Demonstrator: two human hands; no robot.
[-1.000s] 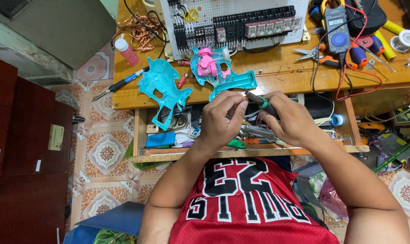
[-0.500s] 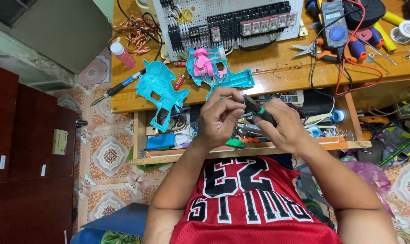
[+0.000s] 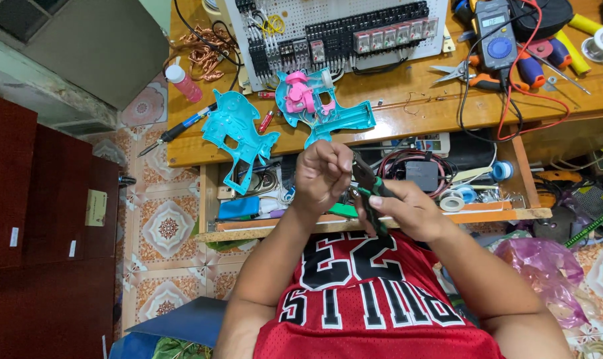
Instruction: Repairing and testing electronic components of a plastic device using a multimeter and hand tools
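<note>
Your right hand (image 3: 408, 211) is wrapped around the green handles of a pair of pliers (image 3: 370, 191), fingers closed over the grips, wrist bent inward toward your chest. The forearm comes in from the lower right, elbow out wide. Your left hand (image 3: 323, 174) is curled into a loose fist just beside the pliers' dark nose, fingertips pinched together on something too small to make out. That forearm rises from the lower left, so both hands meet in front of your red jersey (image 3: 374, 306), below the edge of the wooden workbench (image 3: 408, 113).

The pliers run on a slant: handles low, toward your body and right hand, nose up and to the left, toward your left hand's fingertips. Whether the nose is clamped on anything I cannot tell.

Beyond your hands, on the bench top, lie two halves of a turquoise toy-gun shell: the empty half (image 3: 238, 133) to the left, the half with pink parts inside (image 3: 318, 103) nearer the middle. Behind them stands a white perforated panel with rows of black terminal blocks (image 3: 341, 30). A multimeter (image 3: 495, 33) with red and black leads sits to the right, and a small pink bottle (image 3: 183, 81) to the left.
</note>
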